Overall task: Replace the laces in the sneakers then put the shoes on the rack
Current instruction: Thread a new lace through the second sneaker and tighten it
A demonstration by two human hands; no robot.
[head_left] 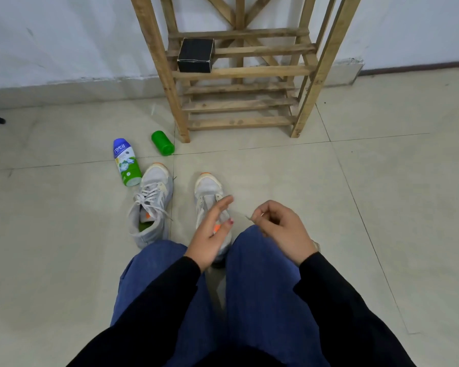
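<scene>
Your left hand (212, 231) hangs open, fingers straight and spread, just above the sneaker (208, 189) that lies between your knees. It touches nothing I can be sure of, and seems ready to steady the shoe or take the lace. Your right hand (281, 229) is closed in a pinch on a thin strand (249, 217), most likely the lace tip, held just beside that shoe so it can be fed to an eyelet. How far this shoe is laced I cannot tell, since your left hand hides most of its tongue. The second sneaker (154, 197) sits close by on the floor (355, 207) to the left, its white lace threaded through but loose and untied. Both shoes point toward the wooden rack (239, 71) at the wall edge of the floor, well apart from them. A black box (195, 55) takes the left end of one rack shelf, so the shoes would fit better on the lower slats. A blue-capped bottle (126, 165) lies touching the second sneaker's toe and a green canister (162, 143) rests near the rack's left leg. Both could get in your way there.
</scene>
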